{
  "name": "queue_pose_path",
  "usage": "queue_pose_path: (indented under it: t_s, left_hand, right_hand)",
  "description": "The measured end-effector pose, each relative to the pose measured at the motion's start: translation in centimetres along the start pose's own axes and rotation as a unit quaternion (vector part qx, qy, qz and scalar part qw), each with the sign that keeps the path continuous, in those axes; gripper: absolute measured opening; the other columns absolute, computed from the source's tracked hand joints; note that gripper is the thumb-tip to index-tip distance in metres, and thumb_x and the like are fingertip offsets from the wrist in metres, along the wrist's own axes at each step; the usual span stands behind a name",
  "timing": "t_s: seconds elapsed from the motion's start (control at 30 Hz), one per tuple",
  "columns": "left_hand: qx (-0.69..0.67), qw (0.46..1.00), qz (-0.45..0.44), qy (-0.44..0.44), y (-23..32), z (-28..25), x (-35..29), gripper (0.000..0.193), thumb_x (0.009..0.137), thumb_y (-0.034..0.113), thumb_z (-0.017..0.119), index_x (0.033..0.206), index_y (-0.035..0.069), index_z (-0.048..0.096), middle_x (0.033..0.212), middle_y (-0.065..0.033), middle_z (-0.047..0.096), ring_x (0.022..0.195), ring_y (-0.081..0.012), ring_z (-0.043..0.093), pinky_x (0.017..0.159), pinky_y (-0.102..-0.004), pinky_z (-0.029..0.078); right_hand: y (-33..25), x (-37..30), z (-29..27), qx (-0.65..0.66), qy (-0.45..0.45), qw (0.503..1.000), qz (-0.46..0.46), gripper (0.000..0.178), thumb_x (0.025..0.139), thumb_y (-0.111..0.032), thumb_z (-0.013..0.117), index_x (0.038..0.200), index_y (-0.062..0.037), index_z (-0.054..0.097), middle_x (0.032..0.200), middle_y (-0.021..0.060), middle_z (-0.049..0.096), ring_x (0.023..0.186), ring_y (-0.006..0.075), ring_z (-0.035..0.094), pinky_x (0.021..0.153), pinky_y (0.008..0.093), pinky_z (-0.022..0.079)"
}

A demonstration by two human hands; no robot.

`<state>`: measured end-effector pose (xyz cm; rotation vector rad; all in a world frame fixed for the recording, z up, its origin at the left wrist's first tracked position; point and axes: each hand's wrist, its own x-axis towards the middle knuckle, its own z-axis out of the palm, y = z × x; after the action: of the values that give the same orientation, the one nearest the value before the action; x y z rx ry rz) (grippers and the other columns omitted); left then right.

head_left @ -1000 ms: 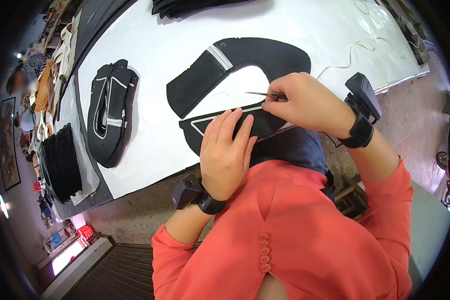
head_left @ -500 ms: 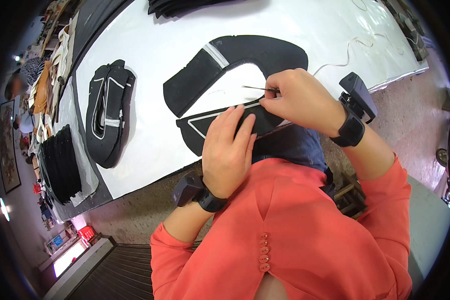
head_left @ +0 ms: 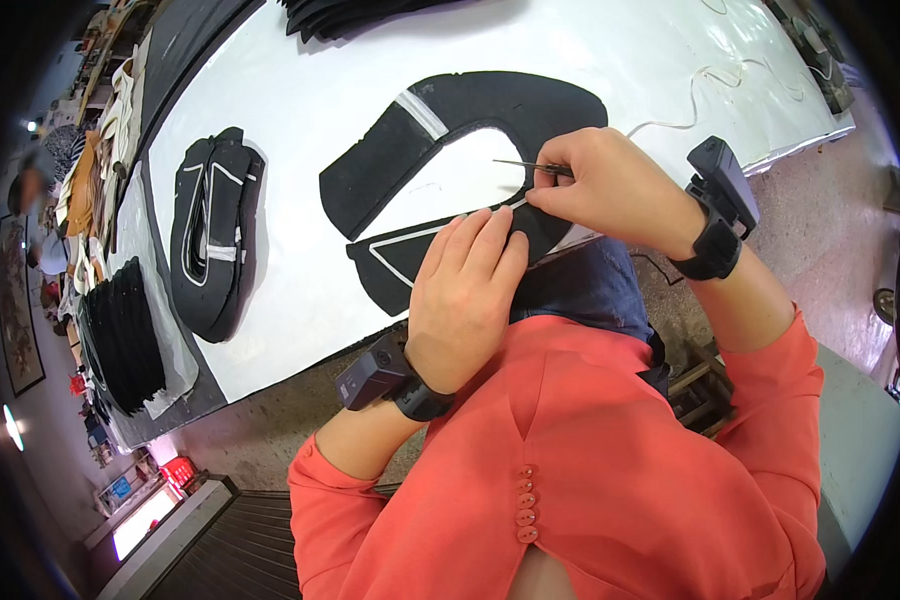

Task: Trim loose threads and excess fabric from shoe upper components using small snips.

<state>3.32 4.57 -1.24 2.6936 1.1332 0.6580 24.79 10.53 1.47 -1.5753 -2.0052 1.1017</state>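
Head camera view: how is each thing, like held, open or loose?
Curved black fabric-like piece with white strips: spread out.
Left bare hand: open, resting on it.
Thin dark pointed tool: held.
Right bare hand: closed on the tool.
Thin white cord: loose.
Black layered pieces at far left: stacked.

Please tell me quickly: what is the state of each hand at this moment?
Left hand: open, fingers laid over the black piece.
Right hand: closed, holding a thin pointed tool.
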Motion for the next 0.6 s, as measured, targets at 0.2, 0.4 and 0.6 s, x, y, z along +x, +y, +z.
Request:
queue_pose_path:
  t_s: [0.2,0.4,0.6]
  left_hand:
    - [0.004,0.999,0.020,-0.028,-0.3,-0.4,0.7,0.029,0.081,-0.002,0.064,0.110,0.001,0.065,0.126,-0.0114,0.065,0.122,-0.0345,0.059,0.103,-0.0512,0.048]
    - [0.021,0.999,0.025,-0.026,-0.2,-0.2,1.7,0.027,0.082,-0.002,0.063,0.108,0.004,0.065,0.125,-0.0099,0.066,0.124,-0.0343,0.059,0.106,-0.0513,0.046]
    - [0.032,0.999,0.015,-0.010,0.1,0.1,1.8,0.025,0.083,-0.001,0.062,0.107,0.004,0.066,0.124,-0.0088,0.066,0.126,-0.0348,0.058,0.108,-0.0521,0.045]
  right_hand:
    - [0.8,0.6,0.2,-0.043,-0.002,0.999,-0.021,0.022,0.078,-0.020,0.069,0.079,0.0023,0.069,0.069,0.0191,0.064,0.065,0.0337,0.064,0.062,0.0398,0.051]
    - [1.5,1.5,-0.4,-0.044,-0.024,0.997,-0.058,0.022,0.078,-0.019,0.071,0.080,0.0025,0.068,0.066,0.0164,0.062,0.060,0.0272,0.061,0.060,0.0360,0.048]
    - [1.1,2.6,-2.0,-0.048,-0.097,0.992,-0.066,0.022,0.077,-0.018,0.071,0.079,0.0030,0.068,0.065,0.0156,0.061,0.060,0.0245,0.059,0.060,0.0347,0.048]
